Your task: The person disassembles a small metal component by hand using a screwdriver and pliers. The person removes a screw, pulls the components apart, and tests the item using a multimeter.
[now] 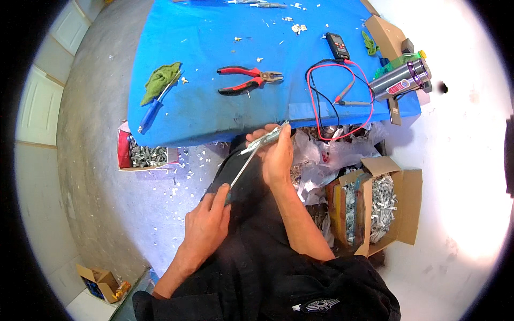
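Observation:
My left hand (206, 220) is closed round the handle of a screwdriver (242, 172), whose long thin shaft slants up and to the right. The handle is mostly hidden in my fingers; a bit of teal shows. My right hand (278, 158) grips a narrow silvery metal piece (266, 138) just off the front edge of the blue table (203, 120). The shaft's tip meets this piece, but the exact contact is too small to make out. Beyond my hands, a pair of red-and-black pliers (261, 78) lies on the table.
A green cloth (160, 80) and a blue-handled screwdriver (152, 113) lie at left. At right are a multimeter (337, 46) with red and black leads and a steel flask (399, 81). Boxes of small metal parts stand below, one left (124, 150), one right (409, 206).

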A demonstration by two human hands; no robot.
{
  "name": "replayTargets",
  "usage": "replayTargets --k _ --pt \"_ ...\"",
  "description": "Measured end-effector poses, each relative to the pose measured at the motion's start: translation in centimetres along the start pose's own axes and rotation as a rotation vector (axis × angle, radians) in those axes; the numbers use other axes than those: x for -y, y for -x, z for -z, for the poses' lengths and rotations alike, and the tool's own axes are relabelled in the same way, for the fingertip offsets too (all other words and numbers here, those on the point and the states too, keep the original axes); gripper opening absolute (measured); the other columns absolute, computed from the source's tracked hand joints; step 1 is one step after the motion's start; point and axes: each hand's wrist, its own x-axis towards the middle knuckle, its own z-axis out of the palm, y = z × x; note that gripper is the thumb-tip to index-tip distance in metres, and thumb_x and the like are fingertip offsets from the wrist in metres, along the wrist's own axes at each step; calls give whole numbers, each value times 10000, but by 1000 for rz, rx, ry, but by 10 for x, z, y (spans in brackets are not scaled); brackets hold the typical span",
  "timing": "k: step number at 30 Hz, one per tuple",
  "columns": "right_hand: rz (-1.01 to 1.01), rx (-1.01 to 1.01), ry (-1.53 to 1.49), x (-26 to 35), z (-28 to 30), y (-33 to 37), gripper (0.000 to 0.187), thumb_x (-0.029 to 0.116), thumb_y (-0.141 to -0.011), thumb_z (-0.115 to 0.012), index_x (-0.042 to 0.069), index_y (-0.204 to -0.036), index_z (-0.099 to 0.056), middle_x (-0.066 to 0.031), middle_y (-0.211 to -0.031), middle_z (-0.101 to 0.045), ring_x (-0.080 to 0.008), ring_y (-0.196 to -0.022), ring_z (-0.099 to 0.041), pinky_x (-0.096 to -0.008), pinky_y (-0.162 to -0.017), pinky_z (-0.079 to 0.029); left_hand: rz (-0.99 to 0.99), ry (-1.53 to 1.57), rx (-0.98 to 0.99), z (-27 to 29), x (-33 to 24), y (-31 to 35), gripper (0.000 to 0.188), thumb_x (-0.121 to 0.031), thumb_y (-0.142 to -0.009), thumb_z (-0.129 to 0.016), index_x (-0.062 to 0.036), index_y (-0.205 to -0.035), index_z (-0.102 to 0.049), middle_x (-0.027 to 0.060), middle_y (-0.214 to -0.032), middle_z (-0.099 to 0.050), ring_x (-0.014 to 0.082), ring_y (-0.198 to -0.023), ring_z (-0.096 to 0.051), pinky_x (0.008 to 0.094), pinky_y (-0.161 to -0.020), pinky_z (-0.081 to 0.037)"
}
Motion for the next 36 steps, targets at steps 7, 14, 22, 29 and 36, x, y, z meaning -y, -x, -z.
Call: replayTargets --k 7,14,22,29,36 --pt "191 -22 199 -13 3 -2 422 413 -1131 -389 37 -967 -486 -115 -740 -633 -204 -606 -678 -318 -534 -570 -16 -252 0 -14 1 10 520 -160 -941 -700 -89 -1428 -531 119 -928 -587 324 -762 -678 449 -573 -553" --pt "213 12 250 -16 8 2 424 408 -1131 -379 27 -975 -479 -119 -699 -623 -197 -547 -655 -302 -500 -543 43 -84 36 -11 -5 10 470 -172 -962 -689 -77 -1400 -547 157 -869 -588 360 -706 -675 469 -555 -542" --pt "190 43 374 -21 17 -1 415 408 -1121 -374 34 -969 -469 -124 -654 -599 -214 -504 -624 -322 -480 -526 121 440 31 -2 8 4 358 -133 -980 -659 -2 -1312 -635 188 -911 -701 323 -767 -695 395 -681 -545" --pt "186 85 431 -17 16 1 375 366 -1127 -394 32 -972 -459 -112 -633 -605 -194 -475 -617 -314 -428 -488 353 676 188 5 17 6 354 -117 -990 -632 26 -1314 -636 84 -825 -668 153 -682 -613 324 -637 -507" --pt "51 147 125 -14 14 9 428 423 -1128 -380 15 -1157 -506 -159 -934 -653 -271 -773 -715 -383 -662 -607 80 366 -48 2 12 4 373 -112 -954 -698 -28 -1312 -635 245 -1043 -722 443 -909 -716 439 -754 -575"
